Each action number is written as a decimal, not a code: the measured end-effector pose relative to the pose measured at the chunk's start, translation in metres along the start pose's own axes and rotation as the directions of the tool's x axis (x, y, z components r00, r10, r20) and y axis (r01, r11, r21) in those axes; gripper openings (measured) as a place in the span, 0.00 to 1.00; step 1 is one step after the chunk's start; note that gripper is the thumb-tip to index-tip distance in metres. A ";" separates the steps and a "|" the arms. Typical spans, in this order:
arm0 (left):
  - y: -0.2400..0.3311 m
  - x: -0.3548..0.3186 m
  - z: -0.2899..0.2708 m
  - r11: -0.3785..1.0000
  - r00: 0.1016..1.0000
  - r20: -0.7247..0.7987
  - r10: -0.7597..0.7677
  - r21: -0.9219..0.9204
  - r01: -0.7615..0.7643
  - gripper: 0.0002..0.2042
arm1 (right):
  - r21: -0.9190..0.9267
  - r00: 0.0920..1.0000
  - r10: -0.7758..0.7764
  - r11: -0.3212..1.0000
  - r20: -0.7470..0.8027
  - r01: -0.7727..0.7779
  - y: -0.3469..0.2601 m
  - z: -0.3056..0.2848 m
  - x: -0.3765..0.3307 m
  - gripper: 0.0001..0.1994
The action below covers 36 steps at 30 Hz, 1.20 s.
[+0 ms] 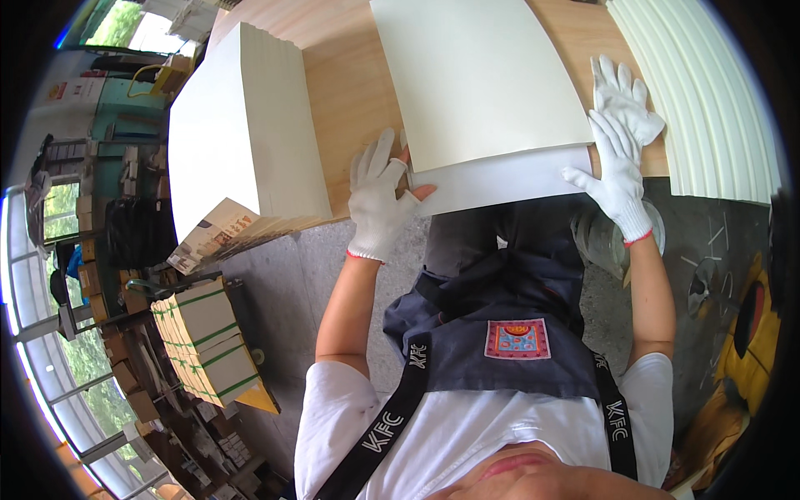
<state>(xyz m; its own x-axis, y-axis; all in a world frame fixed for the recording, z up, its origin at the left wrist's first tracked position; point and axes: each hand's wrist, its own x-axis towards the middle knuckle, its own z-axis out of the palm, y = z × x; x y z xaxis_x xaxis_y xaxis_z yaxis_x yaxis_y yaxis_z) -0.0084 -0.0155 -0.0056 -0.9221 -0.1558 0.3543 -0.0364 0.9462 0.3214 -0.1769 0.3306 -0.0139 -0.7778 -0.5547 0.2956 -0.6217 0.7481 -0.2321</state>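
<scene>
A large cream sheet [492,75] lies on the wooden table in front of me, over a whiter sheet [508,179] that shows along the near edge. My left hand [379,200] wears a white knit glove with bare thumb and index tips. It rests at the left edge of the sheets, fingers apart, the thumb touching the white sheet. At their right edge lies my right hand [617,179], fully gloved, its fingers stretched forward and thumb spread toward the white sheet. Just beyond its fingertips is a loose white glove [629,104].
A tall stack of cream boards [287,133] stands at the left on the wooden table [350,83]. Several pale ridged strips or stacked sheets [708,108] fill the right side. Strapped bundles [204,342] sit low at the left. Something yellow [746,333] stands at the far right.
</scene>
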 end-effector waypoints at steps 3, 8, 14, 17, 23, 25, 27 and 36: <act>-0.002 0.001 0.001 0.998 0.998 0.034 -0.052 -0.042 0.053 0.31 | -0.002 0.999 -0.039 0.999 0.014 0.039 -0.001 -0.003 0.001 0.45; 0.002 0.001 -0.002 0.994 0.994 0.053 -0.091 -0.062 0.094 0.33 | -0.021 0.998 -0.058 0.998 0.040 0.059 -0.001 -0.006 0.001 0.44; 0.003 0.006 -0.005 0.997 0.995 0.085 -0.042 -0.053 0.047 0.36 | -0.030 0.999 -0.019 0.999 0.035 0.020 -0.002 -0.007 0.001 0.44; 0.005 0.007 -0.004 0.996 0.996 0.084 -0.028 -0.082 0.035 0.36 | -0.012 0.999 -0.008 1.000 0.039 0.009 -0.006 -0.009 0.002 0.45; 0.003 0.007 -0.004 0.997 0.998 0.054 0.020 -0.081 -0.016 0.35 | 0.003 0.998 0.009 1.000 0.058 -0.009 -0.004 -0.010 0.002 0.45; 0.006 0.008 -0.005 0.997 0.998 0.064 0.009 -0.075 -0.004 0.34 | 0.013 0.998 0.007 1.000 0.067 -0.008 -0.003 -0.009 0.002 0.45; 0.006 0.008 -0.005 0.997 0.998 0.066 0.005 -0.078 0.000 0.34 | 0.002 0.998 -0.002 1.000 0.057 0.002 -0.002 -0.009 0.001 0.45; 0.000 0.006 -0.004 0.998 0.998 0.059 0.020 -0.062 -0.016 0.34 | -0.018 0.999 -0.016 1.000 0.051 0.017 -0.004 -0.009 0.001 0.44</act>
<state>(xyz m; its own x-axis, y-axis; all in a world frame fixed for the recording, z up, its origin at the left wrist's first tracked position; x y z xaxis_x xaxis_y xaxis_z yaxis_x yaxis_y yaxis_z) -0.0123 -0.0180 0.0003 -0.9436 -0.1204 0.3084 0.0023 0.9291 0.3698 -0.1743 0.3299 -0.0040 -0.7713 -0.5846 0.2515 -0.6332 0.7448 -0.2105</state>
